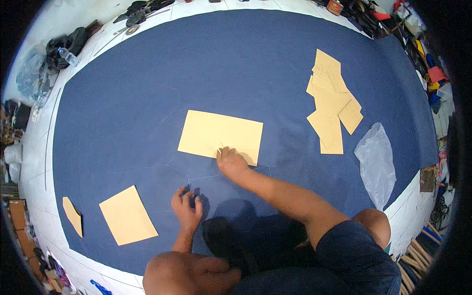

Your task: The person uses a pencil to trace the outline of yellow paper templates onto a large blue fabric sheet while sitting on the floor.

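A dark blue sheet of cloth [255, 54] spreads across the floor, faint pale drawn lines [206, 177] on it. At far left lies a small, narrow, tan card piece with angled ends [73, 217]; next to it, a larger tan four-sided card piece [129, 215] sits tilted. Then comes the person's left hand [187, 207], fingers loosely curled and apparently empty, near the drawn lines; whether its fingertips touch the cloth is unclear. Just beyond, at the middle of the cloth, lies a big tan rectangular card sheet [221, 135]. The person's right hand [232, 161], over its near edge, pinches a thin white stick [219, 150]. Further right is an overlapping pile of tan angular card pieces [329, 96], then a crumpled clear plastic bag [376, 164]. The left hand is off the rectangular sheet, so a sideways push from the right hand could slide it out of place; a forearm brushing the cloth could ruck it or smudge the lines
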A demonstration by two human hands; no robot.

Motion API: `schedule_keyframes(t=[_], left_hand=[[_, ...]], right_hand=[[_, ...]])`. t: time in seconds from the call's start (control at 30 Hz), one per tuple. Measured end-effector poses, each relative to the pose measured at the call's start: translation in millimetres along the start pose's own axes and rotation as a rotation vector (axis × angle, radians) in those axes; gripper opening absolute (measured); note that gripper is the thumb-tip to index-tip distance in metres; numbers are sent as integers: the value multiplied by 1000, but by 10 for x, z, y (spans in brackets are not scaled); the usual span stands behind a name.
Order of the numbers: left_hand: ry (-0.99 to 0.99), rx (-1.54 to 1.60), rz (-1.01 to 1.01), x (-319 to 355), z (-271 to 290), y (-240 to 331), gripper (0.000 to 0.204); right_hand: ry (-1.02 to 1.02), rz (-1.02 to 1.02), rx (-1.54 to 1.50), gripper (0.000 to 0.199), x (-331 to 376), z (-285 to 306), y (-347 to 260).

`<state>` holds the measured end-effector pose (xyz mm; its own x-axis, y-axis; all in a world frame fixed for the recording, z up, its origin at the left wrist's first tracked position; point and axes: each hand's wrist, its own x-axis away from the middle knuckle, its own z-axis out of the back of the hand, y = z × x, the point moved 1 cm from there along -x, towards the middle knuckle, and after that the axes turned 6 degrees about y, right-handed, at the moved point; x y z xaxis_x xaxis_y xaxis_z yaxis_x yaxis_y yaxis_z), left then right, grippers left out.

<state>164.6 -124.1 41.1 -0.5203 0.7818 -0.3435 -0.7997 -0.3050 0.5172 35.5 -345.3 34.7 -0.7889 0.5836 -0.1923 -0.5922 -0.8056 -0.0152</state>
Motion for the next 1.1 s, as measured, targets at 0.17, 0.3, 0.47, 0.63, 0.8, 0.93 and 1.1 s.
schedule_keyframes(t=[0.17,0.3,0.47,0.63,0.8,0.93,1.1], left_hand=[[-68,65,-17,98,-10,203,21],[-120,134,-53,258,-20,223,19],[-61,236,50,238,-194,268,16],[-31,183,33,17,-186,261,18],[26,57,-5,-51,-194,59,25],[-59,31,55,-22,-231,-15,32],[-69,8,62,46,-304,-79,33]], right_hand=[[-119,-42,-269,30,-224,472,343],[-46,-282,-608,31,-548,1034,679],[4,-588,-1321,33,-621,1163,1138],[-8,-715,-1600,34,-451,976,1202],[-47,-776,-1692,34,-340,856,1106],[-28,-780,-1636,34,-251,774,1111],[-52,-793,-1636,35,-186,747,1156]])
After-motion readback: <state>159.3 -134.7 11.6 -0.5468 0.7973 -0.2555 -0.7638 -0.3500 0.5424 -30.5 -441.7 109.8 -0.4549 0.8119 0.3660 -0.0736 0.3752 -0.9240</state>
